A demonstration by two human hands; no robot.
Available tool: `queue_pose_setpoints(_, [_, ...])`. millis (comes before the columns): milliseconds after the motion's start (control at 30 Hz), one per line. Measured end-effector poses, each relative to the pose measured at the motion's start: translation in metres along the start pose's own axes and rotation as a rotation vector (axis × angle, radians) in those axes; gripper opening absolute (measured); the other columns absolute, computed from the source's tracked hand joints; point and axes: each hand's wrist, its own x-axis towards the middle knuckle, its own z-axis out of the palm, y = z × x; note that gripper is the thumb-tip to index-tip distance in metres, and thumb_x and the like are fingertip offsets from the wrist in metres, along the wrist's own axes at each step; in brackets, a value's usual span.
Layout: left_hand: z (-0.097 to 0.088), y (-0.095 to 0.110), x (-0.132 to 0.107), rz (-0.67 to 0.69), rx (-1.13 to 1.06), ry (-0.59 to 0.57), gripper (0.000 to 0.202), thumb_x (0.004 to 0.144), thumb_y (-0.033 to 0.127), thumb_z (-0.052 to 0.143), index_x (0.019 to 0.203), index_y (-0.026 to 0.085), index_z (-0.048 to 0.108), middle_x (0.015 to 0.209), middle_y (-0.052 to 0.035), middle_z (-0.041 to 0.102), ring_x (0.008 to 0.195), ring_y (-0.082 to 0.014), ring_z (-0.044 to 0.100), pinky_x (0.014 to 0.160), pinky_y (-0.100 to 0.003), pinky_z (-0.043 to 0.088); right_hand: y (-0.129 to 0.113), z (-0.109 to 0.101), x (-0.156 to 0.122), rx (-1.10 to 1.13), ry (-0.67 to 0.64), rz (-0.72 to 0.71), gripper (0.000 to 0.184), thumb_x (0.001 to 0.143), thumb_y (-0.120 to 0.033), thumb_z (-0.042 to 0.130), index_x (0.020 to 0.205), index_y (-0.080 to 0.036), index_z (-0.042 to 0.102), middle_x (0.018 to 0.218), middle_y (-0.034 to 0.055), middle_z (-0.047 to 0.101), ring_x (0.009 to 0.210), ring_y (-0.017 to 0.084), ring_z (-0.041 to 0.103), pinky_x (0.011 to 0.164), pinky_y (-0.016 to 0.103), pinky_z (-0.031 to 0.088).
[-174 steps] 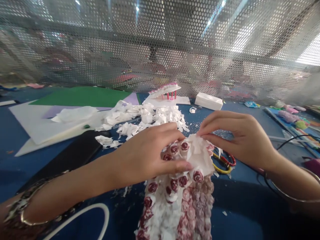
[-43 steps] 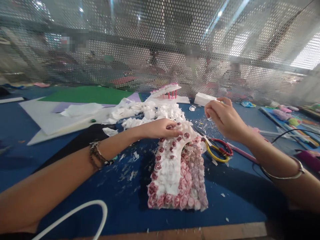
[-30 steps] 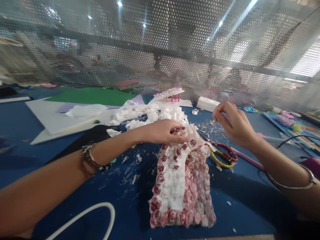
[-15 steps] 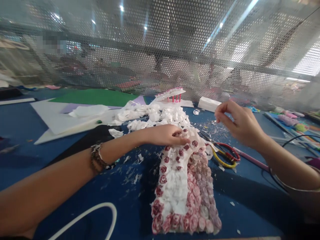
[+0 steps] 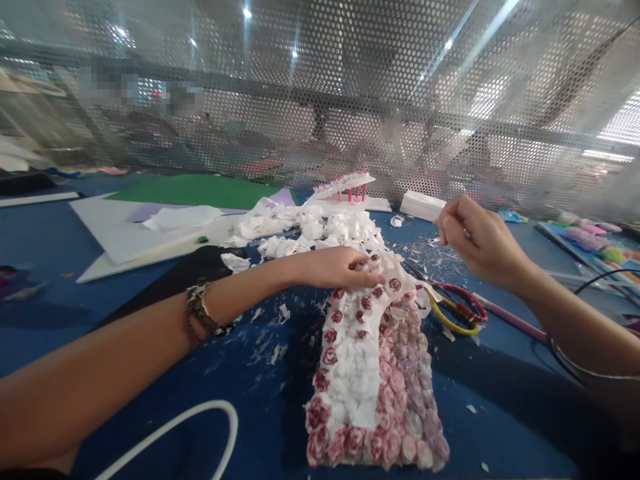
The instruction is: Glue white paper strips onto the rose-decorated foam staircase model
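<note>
A slab-like craft piece (image 5: 353, 393) stretches toward me on the table, its edges covered in dark red, pink and mauve paper rosettes around a white middle strip. My left hand (image 5: 345, 267) rests on its far end, thumb and curled fingers closed on the white paper and rosettes there. Raised to the right of the piece, my right hand (image 5: 475, 233) has its thumb and fingers pinched together; whatever is between them is too small to make out. Scissors (image 5: 457, 310) with red and yellow handles lie just right of the piece. Crumpled white paper (image 5: 345, 230) is heaped behind it.
A small model (image 5: 350, 187) on pink posts and a white block (image 5: 423, 205) stand near the perforated metal screen (image 5: 360, 80). Green sheet (image 5: 200, 191) and white boards (image 5: 115, 233) lie left. A white cable (image 5: 225, 413) loops in front; a pink rod (image 5: 510, 319) lies right.
My right hand has lifted slightly, its fingers still pinched. The left hand keeps its place on the piece. The whole view has shifted a little.
</note>
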Motion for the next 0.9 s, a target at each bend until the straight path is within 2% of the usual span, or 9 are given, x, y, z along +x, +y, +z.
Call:
queue_pose_setpoints(200, [-0.001, 0.002, 0.001, 0.009, -0.013, 0.018, 0.053, 0.074, 0.065, 0.039, 0.075, 0.013, 0.051, 0.068, -0.0030, 0.049, 0.059, -0.0116, 0.041, 0.052, -0.023, 0.028, 0.002, 0.000, 0.001, -0.021, -0.050, -0.021, 0.018, 0.088, -0.026, 0.035, 0.070, -0.023, 0.035, 0.062, 0.0004, 0.048, 0.054, 0.010, 0.038, 0.056, 0.027, 0.032])
queue_pose_setpoints(333, [-0.001, 0.003, 0.001, 0.005, -0.020, -0.002, 0.051, 0.074, 0.063, 0.040, 0.075, 0.013, 0.050, 0.067, -0.0012, 0.046, 0.058, -0.0096, 0.039, 0.051, -0.021, 0.028, -0.002, 0.001, 0.001, -0.077, -0.139, -0.031, 0.019, 0.088, -0.029, 0.034, 0.071, -0.021, 0.037, 0.062, -0.0002, 0.048, 0.055, 0.009, 0.039, 0.056, 0.025, 0.032])
queue_pose_setpoints(433, [-0.001, 0.001, 0.001, 0.013, -0.026, -0.018, 0.054, 0.075, 0.065, 0.039, 0.078, 0.013, 0.050, 0.066, 0.0000, 0.045, 0.058, -0.0090, 0.038, 0.051, -0.021, 0.027, 0.001, -0.001, 0.000, -0.100, -0.264, -0.005, 0.021, 0.090, -0.032, 0.033, 0.075, -0.020, 0.041, 0.066, -0.0001, 0.051, 0.058, 0.009, 0.042, 0.058, 0.024, 0.032])
queue_pose_setpoints(533, [0.000, 0.000, 0.002, 0.014, -0.035, -0.028, 0.054, 0.075, 0.064, 0.039, 0.081, 0.012, 0.052, 0.068, -0.0007, 0.047, 0.059, -0.0093, 0.039, 0.053, -0.021, 0.027, 0.011, -0.003, -0.002, -0.121, -0.457, 0.033, 0.023, 0.091, -0.035, 0.031, 0.078, -0.020, 0.042, 0.070, -0.0001, 0.053, 0.060, 0.010, 0.044, 0.058, 0.024, 0.032])
queue_pose_setpoints(667, [-0.001, 0.002, 0.001, 0.001, -0.036, -0.033, 0.055, 0.074, 0.064, 0.039, 0.083, 0.012, 0.053, 0.072, -0.0021, 0.051, 0.062, -0.0102, 0.042, 0.055, -0.021, 0.030, 0.022, -0.003, -0.005, -0.140, -0.695, -0.042, 0.021, 0.091, -0.031, 0.030, 0.078, -0.019, 0.042, 0.074, 0.0011, 0.052, 0.061, 0.010, 0.043, 0.059, 0.025, 0.031])
queue_pose_setpoints(800, [-0.002, 0.004, 0.001, -0.029, -0.003, -0.024, 0.059, 0.073, 0.067, 0.038, 0.084, 0.011, 0.053, 0.075, -0.0036, 0.053, 0.064, -0.0112, 0.045, 0.055, -0.021, 0.033, 0.013, 0.001, -0.004, -0.052, -0.815, -0.156, 0.024, 0.091, -0.028, 0.028, 0.074, -0.018, 0.042, 0.074, 0.0023, 0.051, 0.063, 0.010, 0.042, 0.062, 0.025, 0.032])
queue_pose_setpoints(900, [-0.003, 0.004, 0.000, -0.035, -0.019, -0.028, 0.060, 0.072, 0.067, 0.039, 0.087, 0.010, 0.053, 0.079, -0.0047, 0.055, 0.066, -0.0124, 0.047, 0.056, -0.020, 0.034, 0.001, 0.008, -0.004, 0.044, -0.896, -0.165, 0.033, 0.092, -0.033, 0.024, 0.073, -0.017, 0.045, 0.069, 0.0011, 0.050, 0.061, 0.009, 0.041, 0.060, 0.024, 0.032])
